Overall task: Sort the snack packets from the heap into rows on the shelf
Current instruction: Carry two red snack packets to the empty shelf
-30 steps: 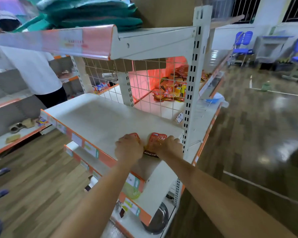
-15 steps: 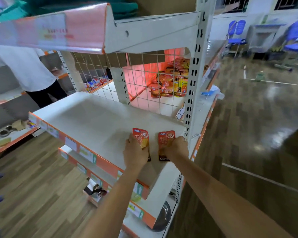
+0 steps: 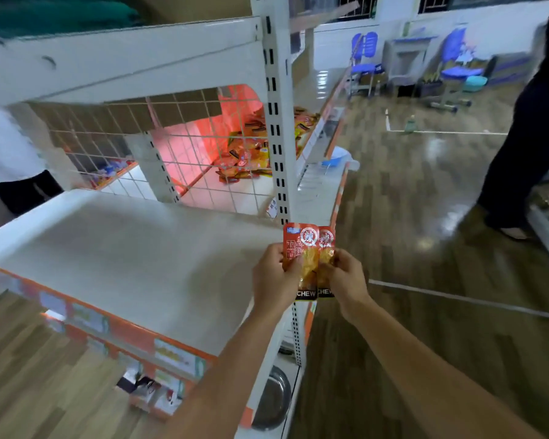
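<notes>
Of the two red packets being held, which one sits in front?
The left packet, pinched by the left hand: its face shows whole, covering part of the right packet in the right hand.

We hold two packets side by side at the right edge of the shelf (image 3: 124, 264): our left grip (image 3: 273, 277) pinches the left packet (image 3: 300, 245) and our right grip (image 3: 343, 280) the right packet (image 3: 327, 240), which touch edge to edge. Behind the shelf stands a wire mesh (image 3: 184, 147), and the heap (image 3: 248, 160) lies beyond it. An upright post (image 3: 278, 122) rises at the shelf's right rear. A metal bowl (image 3: 273, 400) sits on a tier below. One person (image 3: 10, 153) stands far left and another person (image 3: 526, 122) far right.
</notes>
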The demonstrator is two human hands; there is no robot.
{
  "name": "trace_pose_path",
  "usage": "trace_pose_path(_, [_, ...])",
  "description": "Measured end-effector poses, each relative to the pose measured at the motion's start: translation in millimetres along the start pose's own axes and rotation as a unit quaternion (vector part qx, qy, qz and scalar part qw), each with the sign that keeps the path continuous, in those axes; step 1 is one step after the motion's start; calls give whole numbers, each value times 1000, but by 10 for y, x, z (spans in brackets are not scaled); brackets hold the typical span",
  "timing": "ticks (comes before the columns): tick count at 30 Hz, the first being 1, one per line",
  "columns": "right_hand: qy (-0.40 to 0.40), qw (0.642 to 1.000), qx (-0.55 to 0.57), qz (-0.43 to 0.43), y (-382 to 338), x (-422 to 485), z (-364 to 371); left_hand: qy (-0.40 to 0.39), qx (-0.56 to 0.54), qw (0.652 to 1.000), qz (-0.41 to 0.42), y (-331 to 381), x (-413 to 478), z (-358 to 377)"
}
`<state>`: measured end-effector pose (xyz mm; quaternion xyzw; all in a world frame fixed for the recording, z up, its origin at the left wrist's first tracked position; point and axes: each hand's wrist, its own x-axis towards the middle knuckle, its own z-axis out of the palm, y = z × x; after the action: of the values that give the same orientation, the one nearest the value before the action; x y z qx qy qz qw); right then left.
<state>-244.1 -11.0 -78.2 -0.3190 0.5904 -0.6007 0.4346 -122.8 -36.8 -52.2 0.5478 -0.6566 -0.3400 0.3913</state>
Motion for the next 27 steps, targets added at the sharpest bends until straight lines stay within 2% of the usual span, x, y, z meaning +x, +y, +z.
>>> trace_pose_path(7, [77, 997, 22, 11, -87, 511, -964, -89, -14, 996, 24, 346, 242, 1017])
trace_pose_path(11, [104, 994, -1, 18, -174, 1065, -1537, -87, -40, 995, -8, 556, 615, 1689])
trace_pose_path(15, [122, 992, -30, 11, -353, 1654, -2120, -79, -84, 991, -75, 822, 1087, 2324])
trace_pose_path(20, [106, 993, -48, -10, -563, 2314, -2649, -110, -136, 979, -101, 1101, 1575, 2931])
trace_pose_path(27, [79, 993, -83, -11, -680, 3365, -2954, -142, -167, 968, -118, 1308, 2482, 3543])
